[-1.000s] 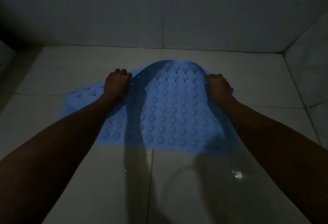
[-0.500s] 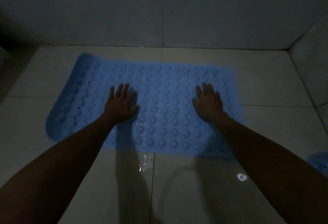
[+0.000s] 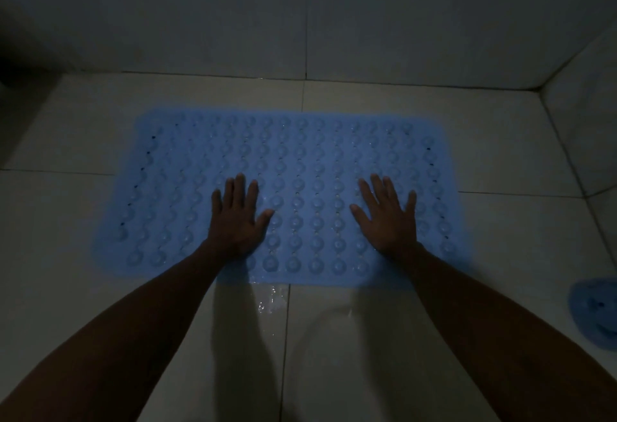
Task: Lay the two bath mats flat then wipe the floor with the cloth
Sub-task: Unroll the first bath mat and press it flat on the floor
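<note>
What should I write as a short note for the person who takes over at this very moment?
Left hand and right hand: both open, palms pressing on the first bath mat.
That mat lies flat on the tiled floor.
Second mat: at the right edge, only partly in view, looks not yet spread.
Water shines on the floor near the mat's near edge.
Cloth: not in view.
Left: lay the second mat flat, then wipe the floor.

Both hands (image 3: 238, 218) (image 3: 387, 219) on the flat mat (image 3: 300, 161) — second mat (image 3: 597, 313) far right
</note>
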